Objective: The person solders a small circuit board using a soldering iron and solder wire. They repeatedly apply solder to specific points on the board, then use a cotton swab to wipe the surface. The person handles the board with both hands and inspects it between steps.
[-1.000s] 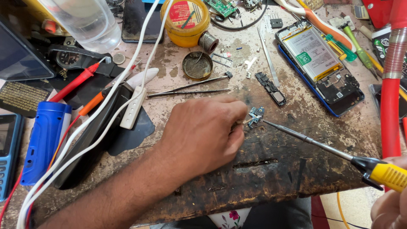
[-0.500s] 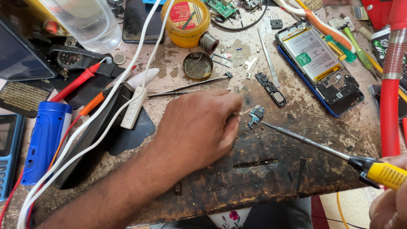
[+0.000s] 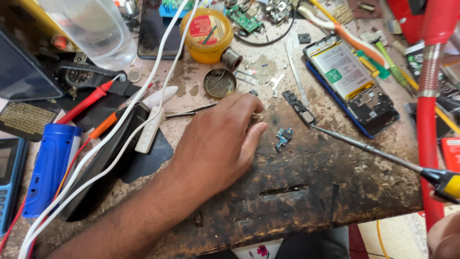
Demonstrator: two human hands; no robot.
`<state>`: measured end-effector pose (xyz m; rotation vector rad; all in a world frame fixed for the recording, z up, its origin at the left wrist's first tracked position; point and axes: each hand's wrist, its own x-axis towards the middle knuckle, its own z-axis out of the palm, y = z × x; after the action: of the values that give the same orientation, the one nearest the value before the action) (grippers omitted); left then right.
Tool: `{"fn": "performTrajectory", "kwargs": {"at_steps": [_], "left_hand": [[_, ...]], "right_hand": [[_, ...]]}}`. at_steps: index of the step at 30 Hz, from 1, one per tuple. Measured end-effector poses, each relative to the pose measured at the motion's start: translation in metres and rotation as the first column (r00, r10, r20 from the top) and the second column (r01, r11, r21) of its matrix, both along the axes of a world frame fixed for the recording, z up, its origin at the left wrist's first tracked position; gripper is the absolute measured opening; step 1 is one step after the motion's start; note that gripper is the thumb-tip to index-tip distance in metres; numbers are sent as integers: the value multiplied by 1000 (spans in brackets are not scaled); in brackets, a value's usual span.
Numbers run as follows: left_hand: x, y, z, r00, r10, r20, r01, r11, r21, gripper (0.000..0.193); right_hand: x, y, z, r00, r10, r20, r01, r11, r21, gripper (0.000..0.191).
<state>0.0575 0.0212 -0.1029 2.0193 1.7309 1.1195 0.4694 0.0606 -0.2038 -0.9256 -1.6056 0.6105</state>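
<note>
My left hand (image 3: 220, 144) rests palm down on the worn wooden bench (image 3: 306, 192), fingers curled together, nothing visible in them. A small blue-grey metal part (image 3: 282, 137) lies loose just right of its fingertips, not touched. My right hand (image 3: 443, 235) shows only at the bottom right corner, closed on a screwdriver's yellow and black handle (image 3: 443, 182). The long thin screwdriver shaft (image 3: 369, 148) runs up-left. Its tip sits at the lower end of a narrow black circuit strip (image 3: 298, 105).
An opened phone with its battery showing (image 3: 350, 81) lies at the upper right. A yellow tin (image 3: 207, 34), a round open lid (image 3: 219, 82), a solder spool (image 3: 232, 58) and tweezers (image 3: 189, 113) lie behind my left hand. White cables (image 3: 120, 139), a blue case (image 3: 48, 168) and red probes (image 3: 84, 103) crowd the left. A red hose (image 3: 429, 120) stands at the right.
My left hand has pulled back left off the small blue-grey part, which now lies free. The screwdriver tip has moved from that part up to the black strip.
</note>
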Motion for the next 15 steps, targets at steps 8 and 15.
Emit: {"fn": "performTrajectory", "kwargs": {"at_steps": [8, 15], "left_hand": [[-1, -1, 5, 982, -22, 189, 3, 995, 97, 39], [-4, -5, 18, 972, -20, 233, -11, 991, 135, 46]], "right_hand": [[-22, 79, 89, 995, -66, 80, 57, 993, 104, 31], [-114, 126, 200, 971, -167, 170, 131, 970, 207, 27]]}}
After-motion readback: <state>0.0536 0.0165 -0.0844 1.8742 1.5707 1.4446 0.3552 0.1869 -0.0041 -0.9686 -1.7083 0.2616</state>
